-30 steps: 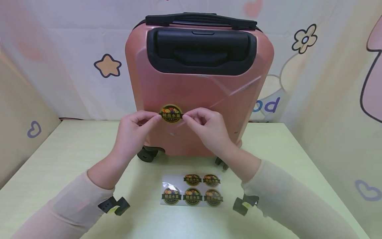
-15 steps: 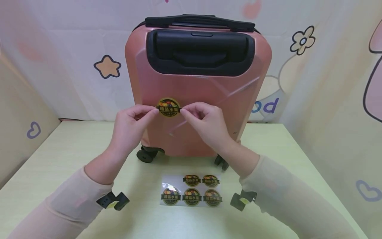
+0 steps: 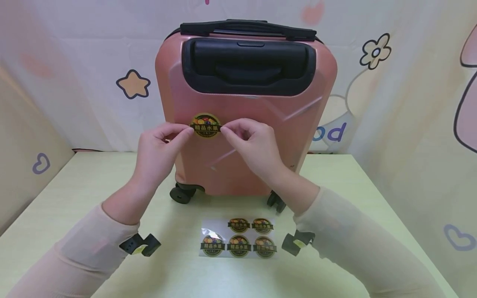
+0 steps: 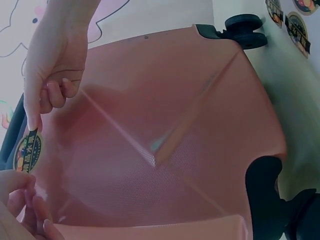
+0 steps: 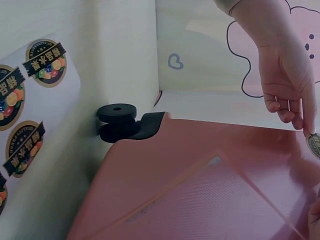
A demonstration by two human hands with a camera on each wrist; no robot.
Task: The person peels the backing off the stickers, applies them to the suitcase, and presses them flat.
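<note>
Between both hands is a round black and gold sticker [image 3: 206, 126] with fruit and lettering, held in front of the pink suitcase [image 3: 238, 165]. My left hand [image 3: 158, 151] pinches its left tab between thumb and forefinger. On the other side, my right hand [image 3: 255, 147] pinches the right tab the same way. The left wrist view shows the sticker [image 4: 27, 151] stretched between the fingertips close to the suitcase shell; whether it touches the shell I cannot tell. Only part of the sticker [image 5: 314, 145] enters the right wrist view.
A sheet [image 3: 214, 225] with several like stickers lies on the pale table [image 3: 112, 174] before the suitcase. The suitcase stands upright on black wheels [image 3: 181, 194], its black handle recess [image 3: 249, 66] near the top. A patterned cloth [image 3: 89, 82] hangs behind.
Both hands have moved up and slightly left across the suitcase front, carrying the sticker between them. The pinch at each tab stays the same.
</note>
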